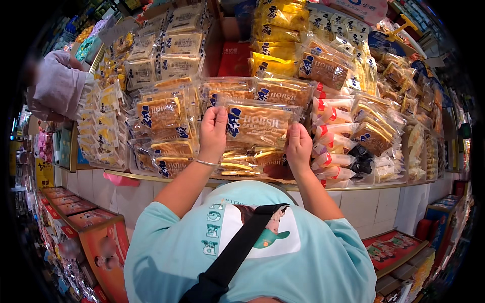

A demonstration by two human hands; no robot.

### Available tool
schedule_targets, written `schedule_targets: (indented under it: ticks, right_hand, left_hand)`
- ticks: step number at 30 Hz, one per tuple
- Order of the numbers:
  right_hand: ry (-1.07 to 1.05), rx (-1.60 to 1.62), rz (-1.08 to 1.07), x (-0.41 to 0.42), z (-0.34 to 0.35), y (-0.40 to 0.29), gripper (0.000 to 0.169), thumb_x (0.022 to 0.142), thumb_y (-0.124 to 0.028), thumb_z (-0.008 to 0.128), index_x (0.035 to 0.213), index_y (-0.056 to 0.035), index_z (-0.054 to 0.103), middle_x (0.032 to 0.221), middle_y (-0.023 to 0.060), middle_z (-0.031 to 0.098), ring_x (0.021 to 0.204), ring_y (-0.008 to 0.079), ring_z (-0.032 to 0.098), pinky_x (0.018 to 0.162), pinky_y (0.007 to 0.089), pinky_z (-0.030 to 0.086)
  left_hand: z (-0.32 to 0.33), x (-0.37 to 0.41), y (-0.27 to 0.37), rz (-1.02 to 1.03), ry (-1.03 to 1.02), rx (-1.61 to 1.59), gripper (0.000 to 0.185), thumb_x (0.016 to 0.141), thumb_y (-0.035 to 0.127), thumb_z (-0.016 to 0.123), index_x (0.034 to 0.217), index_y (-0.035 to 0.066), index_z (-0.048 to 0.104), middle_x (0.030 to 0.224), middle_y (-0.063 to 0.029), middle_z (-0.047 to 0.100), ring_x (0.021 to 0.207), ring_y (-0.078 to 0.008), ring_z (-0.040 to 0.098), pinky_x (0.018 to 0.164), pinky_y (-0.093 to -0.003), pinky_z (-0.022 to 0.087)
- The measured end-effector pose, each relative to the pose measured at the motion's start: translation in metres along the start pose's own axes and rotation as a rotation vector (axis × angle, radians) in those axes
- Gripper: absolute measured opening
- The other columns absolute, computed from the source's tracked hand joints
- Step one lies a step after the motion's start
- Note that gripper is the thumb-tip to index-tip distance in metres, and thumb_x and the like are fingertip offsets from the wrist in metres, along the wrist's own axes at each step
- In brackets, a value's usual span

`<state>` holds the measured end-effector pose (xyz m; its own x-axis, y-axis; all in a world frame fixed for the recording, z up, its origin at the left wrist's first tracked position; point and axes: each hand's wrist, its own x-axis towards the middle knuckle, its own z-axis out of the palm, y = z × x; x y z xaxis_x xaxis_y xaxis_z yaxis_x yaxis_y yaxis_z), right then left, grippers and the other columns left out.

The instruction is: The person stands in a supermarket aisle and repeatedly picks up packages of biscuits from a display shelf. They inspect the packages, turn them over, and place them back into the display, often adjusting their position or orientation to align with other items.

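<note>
A clear plastic pack of flat golden cake [259, 125] with printed writing is held level between both hands above the display counter. My left hand [213, 133], with a silver bangle at the wrist, pinches its left end, thumb on top. My right hand [298, 143] grips the lower right corner. Behind the pack lie similar cake packs [284, 92], and below it more packs [242, 164] lie in a box, partly hidden by my hands and the held pack. Stacked packs of the same look [159, 113] stand left of my left hand.
Red-and-white wrapped snacks [333, 132] fill a row on the right. Yellow bags [276, 49] and white square bread packs [182, 43] stand farther back. A metal edge [379, 186] runs along the counter front. Another person [57, 87] stands at the far left. Red display cabinets [102, 242] flank the aisle.
</note>
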<state>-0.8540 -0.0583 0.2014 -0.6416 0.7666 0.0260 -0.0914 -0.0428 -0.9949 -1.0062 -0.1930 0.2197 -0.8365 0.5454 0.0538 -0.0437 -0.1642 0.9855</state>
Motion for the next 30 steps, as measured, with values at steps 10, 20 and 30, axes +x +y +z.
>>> schedule_targets:
  ticks: [10,20,30]
  right_hand:
    - [0.045,-0.332,-0.364,-0.002,-0.013,-0.006,0.018,0.084,-0.013,0.056,0.071,-0.001,0.051,0.066,0.0071,0.052,0.057,0.0153,0.049,0.052,0.0259,0.04]
    - [-0.706,-0.656,-0.076,0.006,-0.011,-0.049,0.046,0.069,-0.016,0.069,0.111,-0.0071,0.052,0.084,0.0121,0.061,0.073,0.0249,0.06,0.07,0.0316,0.047]
    - [-0.558,-0.94,-0.142,-0.012,-0.024,-0.062,0.029,0.073,-0.017,0.063,0.099,-0.0079,0.057,0.08,0.0165,0.06,0.075,0.0339,0.059,0.066,0.0349,0.047]
  left_hand:
    - [-0.006,0.003,-0.019,-0.044,0.043,0.009,0.015,0.089,0.017,0.052,0.092,0.003,0.054,0.083,0.0034,0.052,0.077,-0.0048,0.046,0.072,-0.0207,0.04]
    - [0.014,-0.011,0.037,0.495,-0.602,0.387,0.013,0.086,0.014,0.056,0.084,0.001,0.058,0.074,-0.0078,0.055,0.069,-0.0171,0.055,0.061,-0.0281,0.042]
    - [0.014,-0.023,-0.093,0.136,-0.905,0.885,0.041,0.082,0.034,0.056,0.116,0.012,0.051,0.112,-0.0166,0.054,0.101,-0.0281,0.054,0.085,-0.0352,0.044]
